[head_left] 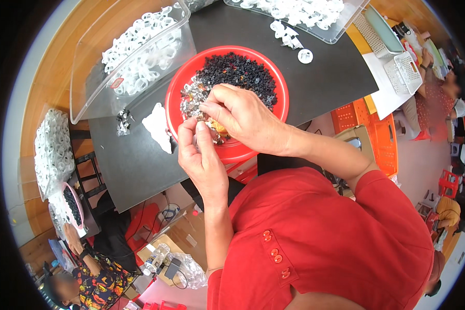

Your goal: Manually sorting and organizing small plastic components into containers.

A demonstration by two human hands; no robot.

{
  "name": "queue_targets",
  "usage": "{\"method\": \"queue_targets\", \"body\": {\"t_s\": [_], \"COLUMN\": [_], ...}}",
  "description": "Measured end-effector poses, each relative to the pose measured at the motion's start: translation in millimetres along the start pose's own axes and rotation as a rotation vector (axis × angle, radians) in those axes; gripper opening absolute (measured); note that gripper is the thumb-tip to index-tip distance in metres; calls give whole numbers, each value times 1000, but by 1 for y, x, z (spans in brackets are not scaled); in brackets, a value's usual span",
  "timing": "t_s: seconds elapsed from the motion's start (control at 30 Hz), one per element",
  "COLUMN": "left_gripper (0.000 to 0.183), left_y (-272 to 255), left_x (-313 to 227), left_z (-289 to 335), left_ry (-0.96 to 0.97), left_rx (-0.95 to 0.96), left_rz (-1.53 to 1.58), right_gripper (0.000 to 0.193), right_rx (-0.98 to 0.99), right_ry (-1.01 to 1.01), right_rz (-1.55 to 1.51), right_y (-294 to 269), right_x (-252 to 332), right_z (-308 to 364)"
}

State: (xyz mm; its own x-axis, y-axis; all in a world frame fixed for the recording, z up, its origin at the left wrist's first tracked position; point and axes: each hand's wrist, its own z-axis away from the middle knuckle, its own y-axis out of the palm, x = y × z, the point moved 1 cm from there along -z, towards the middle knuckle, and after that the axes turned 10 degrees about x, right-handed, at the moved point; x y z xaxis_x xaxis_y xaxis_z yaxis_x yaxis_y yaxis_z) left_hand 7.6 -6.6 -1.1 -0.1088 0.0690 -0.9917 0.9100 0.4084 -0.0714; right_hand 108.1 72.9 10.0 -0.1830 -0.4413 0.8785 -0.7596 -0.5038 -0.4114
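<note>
A red plastic basin (284, 103) stands near the front edge of a dark table. Inside it lie a heap of small black pieces (237, 72) and, to their left, small shiny silvery pieces (191, 98). Over the basin's near left part, my left hand (204, 163) is closed, thumb and index fingertip pressed together. Just above and right of it, my right hand (250, 121) also pinches, its fingertips close to the left hand's. Whatever sits between the fingers is too small or hidden to make out.
A clear bin of white ring-shaped parts (144, 46) stands left of the basin; another clear bin (337, 37) is at the back right. Several white parts (287, 35), a crumpled white cloth (159, 129) and a few small black-and-clear pieces (123, 124) lie on the table (325, 77). Other people sit nearby.
</note>
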Motion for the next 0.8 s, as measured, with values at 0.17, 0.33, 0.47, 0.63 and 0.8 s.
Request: {"method": "queue_targets", "body": {"t_s": [0.17,0.33,0.47,0.63,0.8], "left_gripper": [17,16,16,19,16], "left_y": [-3,-3,-10,-8,-3], "left_x": [-3,-9,-4,-8,-10], "left_z": [-1,-3,-5,-6,-1], "left_ry": [-28,-105,-87,-2,234], "left_rx": [-6,-22,36,-41,-72], "left_rz": [13,202,244,109,-322], "right_gripper": [16,11,11,11,34], "right_rx": [-37,-33,-103,-71,258], "right_ry": [-106,-199,-420,-190,228], "right_rz": [-74,-34,145,-45,-457], "right_y": [1,-1,-2,-12,-7], "right_x": [4,7,3,7,6], "right_z": [3,9,13,10,5]}}
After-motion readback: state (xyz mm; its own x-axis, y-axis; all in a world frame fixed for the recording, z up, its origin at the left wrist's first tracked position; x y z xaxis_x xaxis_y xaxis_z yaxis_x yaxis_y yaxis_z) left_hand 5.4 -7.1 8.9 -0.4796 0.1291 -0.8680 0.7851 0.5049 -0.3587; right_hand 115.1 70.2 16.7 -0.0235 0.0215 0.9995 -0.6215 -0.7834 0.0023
